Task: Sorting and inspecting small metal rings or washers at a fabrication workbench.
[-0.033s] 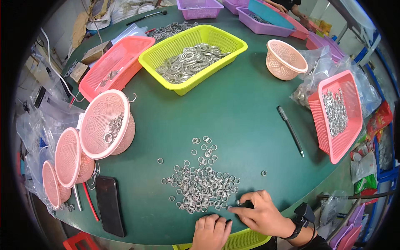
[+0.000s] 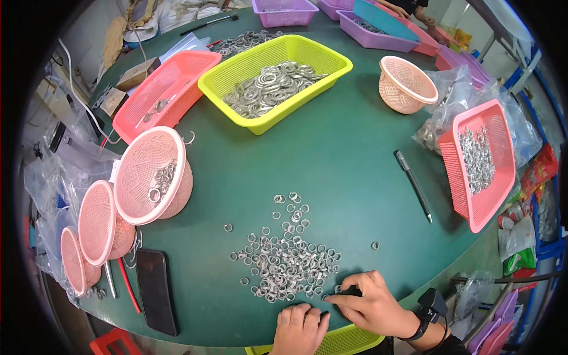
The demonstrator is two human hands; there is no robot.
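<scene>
A loose heap of small silvery metal rings point(image 2: 290, 260) lies on the green table before me, with stray rings around it. My right hand point(image 2: 367, 302) rests at the heap's near right edge. Its thumb and bent index finger are apart, each fingertip at a small ring on the tabletop; whether it grips one is hard to see. My left hand point(image 2: 300, 328) lies palm down at the table's near edge, just below the heap, fingers side by side and holding nothing visible. Below the edge, a yellow-green basket point(image 2: 349, 342) is partly hidden by both hands.
A yellow-green basket of larger rings point(image 2: 275, 125) stands at the far middle. Pink baskets point(image 2: 184, 192) and a black phone point(image 2: 155, 293) are on the left. To the right are a black pen point(image 2: 414, 186), a small peach basket point(image 2: 405, 105) and a coral basket of metal parts point(image 2: 452, 177).
</scene>
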